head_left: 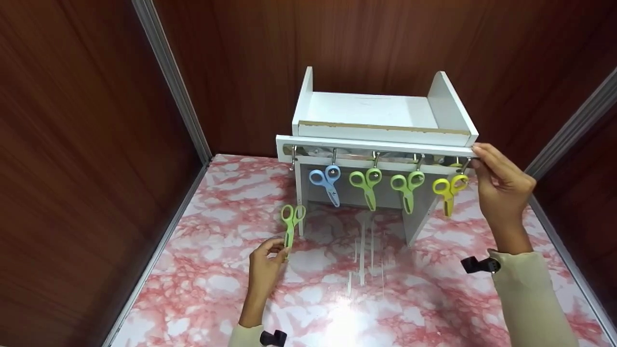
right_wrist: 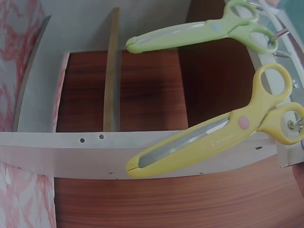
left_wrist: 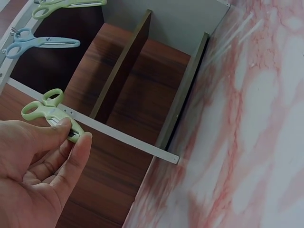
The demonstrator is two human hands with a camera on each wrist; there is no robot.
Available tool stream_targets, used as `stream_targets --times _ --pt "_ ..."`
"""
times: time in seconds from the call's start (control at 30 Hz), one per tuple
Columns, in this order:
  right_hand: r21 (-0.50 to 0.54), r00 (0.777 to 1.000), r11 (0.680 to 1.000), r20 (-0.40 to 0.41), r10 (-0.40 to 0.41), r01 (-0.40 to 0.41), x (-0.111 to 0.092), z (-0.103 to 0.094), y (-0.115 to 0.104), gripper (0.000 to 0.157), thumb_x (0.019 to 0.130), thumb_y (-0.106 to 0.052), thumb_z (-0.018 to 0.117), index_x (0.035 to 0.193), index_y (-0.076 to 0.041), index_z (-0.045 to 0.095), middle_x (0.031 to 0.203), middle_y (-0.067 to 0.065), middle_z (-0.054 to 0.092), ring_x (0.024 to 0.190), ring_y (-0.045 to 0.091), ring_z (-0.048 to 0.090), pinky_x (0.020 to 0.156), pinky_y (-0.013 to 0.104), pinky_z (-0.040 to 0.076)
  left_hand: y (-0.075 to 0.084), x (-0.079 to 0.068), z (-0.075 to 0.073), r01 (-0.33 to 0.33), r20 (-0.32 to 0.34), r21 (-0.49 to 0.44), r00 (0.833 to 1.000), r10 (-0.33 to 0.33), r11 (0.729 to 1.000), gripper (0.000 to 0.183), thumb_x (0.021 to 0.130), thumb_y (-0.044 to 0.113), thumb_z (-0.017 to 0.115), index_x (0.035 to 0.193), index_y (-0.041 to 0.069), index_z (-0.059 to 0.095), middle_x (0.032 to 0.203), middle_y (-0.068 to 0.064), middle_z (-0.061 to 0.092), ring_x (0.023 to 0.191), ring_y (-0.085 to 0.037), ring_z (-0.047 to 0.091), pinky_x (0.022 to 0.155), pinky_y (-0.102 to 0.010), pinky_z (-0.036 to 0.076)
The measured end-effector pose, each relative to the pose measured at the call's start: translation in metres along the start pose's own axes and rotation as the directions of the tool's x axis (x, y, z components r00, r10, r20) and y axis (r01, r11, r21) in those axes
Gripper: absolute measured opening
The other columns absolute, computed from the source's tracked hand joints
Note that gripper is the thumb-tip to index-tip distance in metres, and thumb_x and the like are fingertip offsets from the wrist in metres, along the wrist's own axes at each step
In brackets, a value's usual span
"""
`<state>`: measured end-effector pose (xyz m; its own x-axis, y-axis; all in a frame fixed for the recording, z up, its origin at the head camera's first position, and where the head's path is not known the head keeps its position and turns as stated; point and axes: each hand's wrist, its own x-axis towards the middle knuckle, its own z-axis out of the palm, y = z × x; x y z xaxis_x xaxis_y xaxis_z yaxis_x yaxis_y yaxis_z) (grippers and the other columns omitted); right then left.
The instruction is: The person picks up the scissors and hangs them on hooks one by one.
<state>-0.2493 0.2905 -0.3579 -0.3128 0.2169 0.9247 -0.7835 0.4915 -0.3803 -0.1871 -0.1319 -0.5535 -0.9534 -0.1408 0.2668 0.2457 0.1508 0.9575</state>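
Pinched by the blade end between my left hand's [head_left: 266, 267] thumb and fingers is a pair of light green scissors [head_left: 290, 223], its finger loops pointing up. It is in front of the left side of a white shelf unit. My right hand [head_left: 506, 193] holds the right end of the unit's white hook rail [head_left: 376, 144], fingers on top and thumb below. From the rail's hooks hang blue scissors [head_left: 330, 185], two green pairs, one of them the middle green scissors [head_left: 369, 190], and yellow scissors [head_left: 449, 193]. The leftmost hook [head_left: 293, 156] carries no scissors.
The white shelf unit [head_left: 303, 103] has an open top tray with side walls. It stands on a red-and-white marbled surface [head_left: 217, 284], with pale streaks in front. Brown wood-grain panels [head_left: 231, 62] with metal edge strips enclose the back and sides.
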Motion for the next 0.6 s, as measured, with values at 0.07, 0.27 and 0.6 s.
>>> stream_targets --times 0.07,0.27,0.6 --pt "0.0 1.0 1.0 0.001 0.001 -0.001 0.0 0.0 0.0 0.023 0.082 0.021 0.072 0.1 0.008 0.077 0.106 0.025 0.074 0.098 0.023 0.072 0.067 0.01 0.048 0.002 0.0 0.001 0.004 -0.003 -0.005 1.0 -0.004 1.0 0.019 0.092 0.0 0.073 0.11 0.0 0.072 0.095 -0.016 0.069 0.09 -0.031 0.067 0.07 -0.035 0.064" --pt "0.003 1.0 1.0 0.004 0.001 -0.001 0.001 0.0 0.0 0.023 0.082 0.021 0.071 0.1 0.008 0.077 0.106 0.025 0.073 0.099 0.022 0.072 0.068 0.011 0.048 0.023 -0.001 0.001 0.013 0.009 -0.018 1.0 -0.012 1.0 0.018 0.092 -0.007 0.07 0.11 -0.006 0.07 0.098 -0.023 0.068 0.093 -0.039 0.066 0.073 -0.043 0.064" --pt "-0.009 1.0 1.0 -0.001 -0.003 0.003 0.0 0.0 -0.001 0.024 0.082 0.021 0.071 0.1 0.008 0.077 0.106 0.024 0.074 0.1 0.026 0.072 0.078 0.013 0.054 0.048 -0.006 0.0 -0.003 0.012 -0.034 1.0 0.004 0.999 0.016 0.092 -0.005 0.071 0.108 -0.008 0.07 0.097 -0.022 0.068 0.091 -0.038 0.067 0.073 -0.04 0.064"
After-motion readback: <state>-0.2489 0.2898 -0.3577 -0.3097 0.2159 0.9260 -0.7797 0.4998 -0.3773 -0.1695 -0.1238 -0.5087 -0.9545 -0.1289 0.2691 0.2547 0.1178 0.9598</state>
